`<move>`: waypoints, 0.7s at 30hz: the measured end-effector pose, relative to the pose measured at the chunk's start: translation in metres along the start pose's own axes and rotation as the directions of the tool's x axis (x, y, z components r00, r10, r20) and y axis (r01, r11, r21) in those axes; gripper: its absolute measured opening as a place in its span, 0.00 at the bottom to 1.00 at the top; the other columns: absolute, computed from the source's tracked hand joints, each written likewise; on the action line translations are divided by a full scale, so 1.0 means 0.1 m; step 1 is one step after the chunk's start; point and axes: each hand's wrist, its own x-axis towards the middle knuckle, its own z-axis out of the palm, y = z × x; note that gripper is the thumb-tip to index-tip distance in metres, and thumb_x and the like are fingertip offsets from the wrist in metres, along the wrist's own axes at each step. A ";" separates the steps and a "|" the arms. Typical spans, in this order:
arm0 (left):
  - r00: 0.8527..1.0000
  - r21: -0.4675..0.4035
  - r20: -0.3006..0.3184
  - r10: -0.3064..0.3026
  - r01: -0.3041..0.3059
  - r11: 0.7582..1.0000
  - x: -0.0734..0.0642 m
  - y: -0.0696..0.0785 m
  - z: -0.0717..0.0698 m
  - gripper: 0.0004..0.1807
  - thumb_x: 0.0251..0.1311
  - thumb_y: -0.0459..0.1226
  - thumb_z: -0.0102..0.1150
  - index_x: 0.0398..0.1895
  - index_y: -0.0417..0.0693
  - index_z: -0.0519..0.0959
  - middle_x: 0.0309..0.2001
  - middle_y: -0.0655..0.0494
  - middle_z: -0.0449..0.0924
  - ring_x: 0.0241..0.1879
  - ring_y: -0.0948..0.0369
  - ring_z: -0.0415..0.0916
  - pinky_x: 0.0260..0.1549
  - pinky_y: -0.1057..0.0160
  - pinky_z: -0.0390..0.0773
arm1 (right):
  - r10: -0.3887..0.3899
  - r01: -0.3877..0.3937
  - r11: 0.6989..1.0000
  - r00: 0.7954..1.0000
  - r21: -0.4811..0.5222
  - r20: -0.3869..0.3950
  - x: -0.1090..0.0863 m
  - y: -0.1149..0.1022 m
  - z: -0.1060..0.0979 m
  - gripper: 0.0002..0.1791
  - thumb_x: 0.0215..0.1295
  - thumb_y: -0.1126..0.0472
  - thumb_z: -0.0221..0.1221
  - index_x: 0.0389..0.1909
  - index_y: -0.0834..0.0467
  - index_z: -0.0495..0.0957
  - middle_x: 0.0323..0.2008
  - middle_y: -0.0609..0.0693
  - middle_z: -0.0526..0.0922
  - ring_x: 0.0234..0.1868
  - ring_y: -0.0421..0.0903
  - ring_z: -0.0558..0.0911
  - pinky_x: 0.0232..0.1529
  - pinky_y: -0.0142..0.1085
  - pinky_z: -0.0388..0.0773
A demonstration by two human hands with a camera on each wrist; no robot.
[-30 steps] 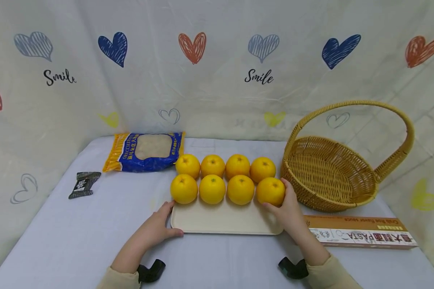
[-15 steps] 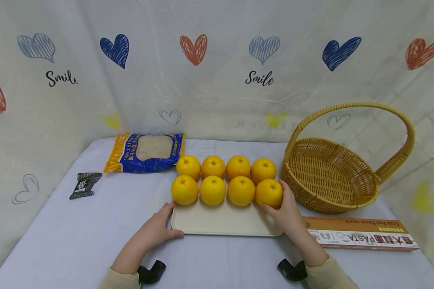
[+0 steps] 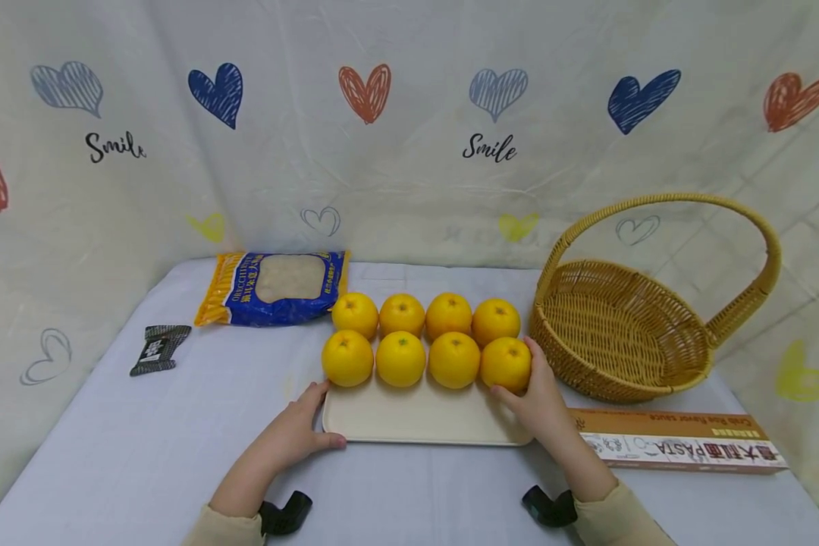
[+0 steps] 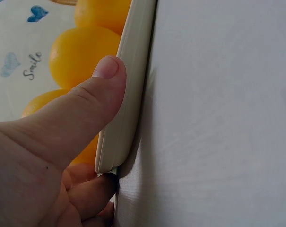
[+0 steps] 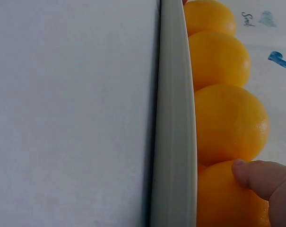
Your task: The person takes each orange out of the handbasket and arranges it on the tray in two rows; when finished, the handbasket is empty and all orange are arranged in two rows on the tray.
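A cream tray [image 3: 423,418] lies on the white tablecloth, its front strip bare. On it several oranges [image 3: 400,359] stand in two rows. My left hand [image 3: 293,430] holds the tray's front left corner. Its thumb [image 4: 102,90] lies along the front edge, and the other fingers bend round the left end. At the right end of the front row, my right hand [image 3: 542,402] grips an orange [image 3: 506,364] between thumb and fingers. That orange sits against its neighbour. In the right wrist view only the thumb [image 5: 258,177] shows, pressed on the orange.
A wicker basket [image 3: 610,334] with a tall handle stands right of the tray, nothing in it. In front of it lies a pasta box [image 3: 679,441]. A blue and yellow pasta bag [image 3: 273,288] touches the back left orange. Far left is a small black packet [image 3: 160,349].
My right hand has shifted the front right orange slightly left, up against the one beside it. The left hand has kept its hold on the tray corner.
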 end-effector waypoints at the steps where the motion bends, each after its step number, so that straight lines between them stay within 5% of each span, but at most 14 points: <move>1: 1.000 0.000 0.000 0.000 0.000 1.000 0.00 0.00 0.00 0.58 0.33 0.56 0.70 0.69 0.46 0.53 0.68 0.37 0.51 0.67 0.40 0.48 0.63 0.38 0.50 | -0.004 0.004 1.000 1.000 -0.002 0.001 0.00 0.01 0.00 0.54 0.52 0.59 0.65 0.69 0.63 0.37 0.65 0.68 0.52 0.65 0.63 0.56 0.64 0.59 0.54; 8: 1.000 -0.002 -0.001 0.006 -0.006 1.000 0.00 0.02 0.00 0.58 0.34 0.56 0.70 0.69 0.46 0.53 0.68 0.37 0.50 0.67 0.39 0.48 0.62 0.37 0.50 | 0.020 -0.020 1.000 1.000 0.017 0.000 0.00 0.01 -0.02 0.60 0.51 0.56 0.65 0.70 0.60 0.29 0.69 0.69 0.42 0.68 0.66 0.48 0.64 0.61 0.48; 14: 1.000 -0.002 -0.002 0.007 -0.007 1.000 0.00 0.02 0.00 0.58 0.34 0.55 0.70 0.69 0.46 0.53 0.69 0.37 0.50 0.67 0.40 0.48 0.63 0.38 0.50 | 0.018 -0.018 1.000 1.000 0.002 0.004 -0.03 -0.03 -0.06 0.59 0.51 0.53 0.65 0.70 0.60 0.30 0.68 0.69 0.43 0.68 0.66 0.48 0.64 0.62 0.48; 21: 1.000 0.004 0.007 -0.002 0.002 1.000 0.00 0.01 0.00 0.57 0.35 0.55 0.70 0.69 0.47 0.53 0.69 0.37 0.50 0.67 0.39 0.48 0.62 0.38 0.50 | -0.011 0.012 0.999 1.000 0.049 -0.019 -0.07 -0.08 -0.11 0.56 0.52 0.55 0.65 0.70 0.63 0.34 0.65 0.69 0.50 0.64 0.64 0.56 0.60 0.58 0.61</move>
